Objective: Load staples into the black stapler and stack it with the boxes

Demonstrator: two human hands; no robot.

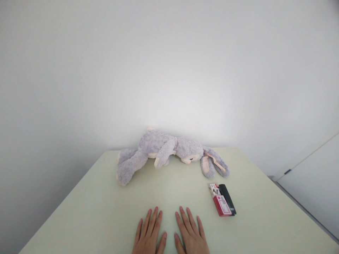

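My left hand [148, 234] lies palm down on the pale green table [106, 215], fingers spread and holding nothing. Beside it, a small gap away, my right hand [191, 234] rests flat in the same way. To the right of that hand are a black stapler [227, 198], a red and white box [222, 206] and a small white packet [214, 189], all close together. Farther back, a grey plush rabbit [156, 143] lies on its side, its ears toward the right and its feet toward the left.
A plain white wall [169, 70] rises right behind the table's back edge. At the right, beyond the table's side edge, stands a white panel with a small dark handle [287, 171].
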